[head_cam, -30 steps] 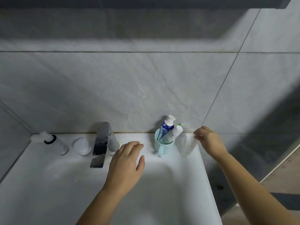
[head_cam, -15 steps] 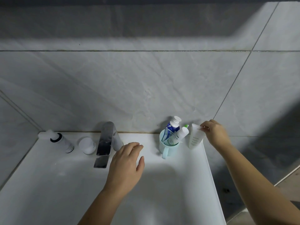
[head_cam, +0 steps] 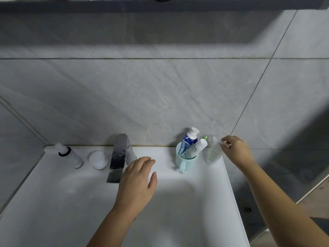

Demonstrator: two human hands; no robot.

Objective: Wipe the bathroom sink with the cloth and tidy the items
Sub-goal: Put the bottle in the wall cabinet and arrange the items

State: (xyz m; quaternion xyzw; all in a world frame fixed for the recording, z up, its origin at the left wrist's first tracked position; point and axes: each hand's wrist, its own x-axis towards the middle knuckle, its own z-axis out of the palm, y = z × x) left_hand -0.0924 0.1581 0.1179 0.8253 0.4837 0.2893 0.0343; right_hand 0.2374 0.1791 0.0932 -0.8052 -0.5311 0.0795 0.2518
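Note:
A white sink (head_cam: 229, 182) fills the lower half of the view. My left hand (head_cam: 138, 180) hovers over the basin just right of the chrome faucet (head_cam: 118, 155), fingers relaxed and holding nothing. At the sink's back right corner my right hand (head_cam: 235, 150) pinches the top of a white tube (head_cam: 213, 152) that stands tilted against the wall. Beside that tube stands a pale green mug (head_cam: 185, 159) with toothpaste tubes in it. No cloth is in view.
A white bottle with a black band (head_cam: 71, 155) lies tilted at the back left corner. A small white jar (head_cam: 98, 159) sits between it and the faucet. Grey tiled wall rises behind. A dark shelf edge (head_cam: 160, 4) runs overhead. Floor shows at lower right.
My right hand has lifted the white tube from leaning against the mug to standing at the back right corner. My left hand has stayed over the basin.

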